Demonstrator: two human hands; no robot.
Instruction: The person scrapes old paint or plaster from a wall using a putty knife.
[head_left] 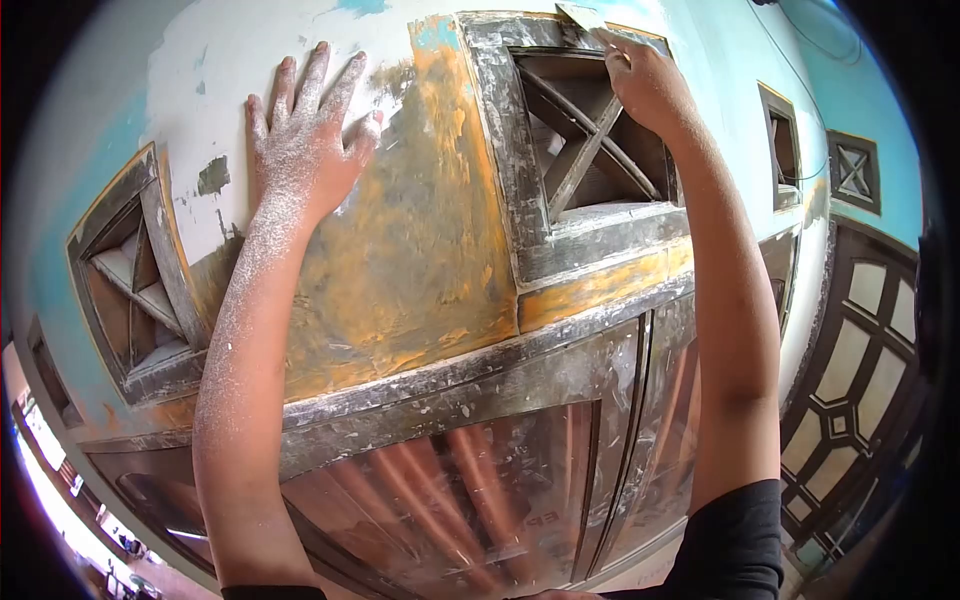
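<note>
Dusted with white powder, my left hand (pixel 308 135) lies flat against the wall (pixel 400 260) with its fingers spread. The wall there is part white, part bare yellow-brown with rough patches. My right hand (pixel 648 85) is raised at the upper right, its fingers closed round a putty knife (pixel 583 18). The blade reaches the top edge of a dark wooden vent frame (pixel 490 100) with crossed bars. Most of the knife's handle is hidden in my fingers.
Another crossed-bar vent (pixel 135 275) is set in the wall at the left. Below runs a paint-flecked wooden ledge (pixel 420 375) over a glass window (pixel 470 490) with reddish curtains. A panelled door (pixel 850 370) stands at the right, and cables (pixel 800 65) hang above it.
</note>
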